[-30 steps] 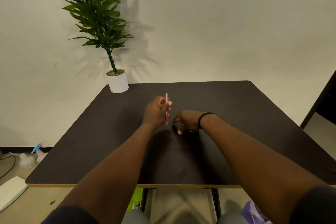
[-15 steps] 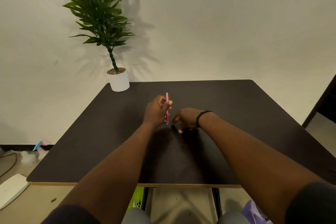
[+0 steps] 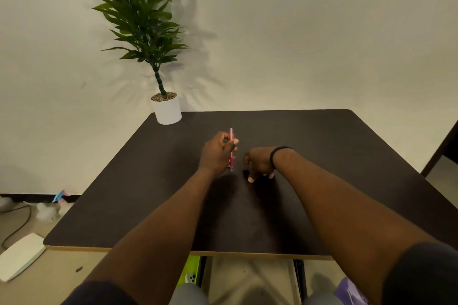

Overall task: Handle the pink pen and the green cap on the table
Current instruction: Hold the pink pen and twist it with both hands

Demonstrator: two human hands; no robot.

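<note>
Above the dark table (image 3: 322,156), pink pen (image 3: 231,150) upright in left hand's (image 3: 216,153) clenched grip; right hand (image 3: 259,163) curled, contents untellable.

Both arms stretched forward, side by side. Left hand (image 3: 218,152) raised, fingers curled shut, thumb on top, pinching something thin. Right hand (image 3: 260,163) just beside it, palm down, fingers bent, fingertips (image 3: 251,179) pointing down.

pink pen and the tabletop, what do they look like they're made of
Pink pen: likely glossy plastic, from its bright, even colour; too small to be sure. Tabletop: dark brown, matte, probably laminate over board, since a pale, wood-like edge shows along its front.
</note>
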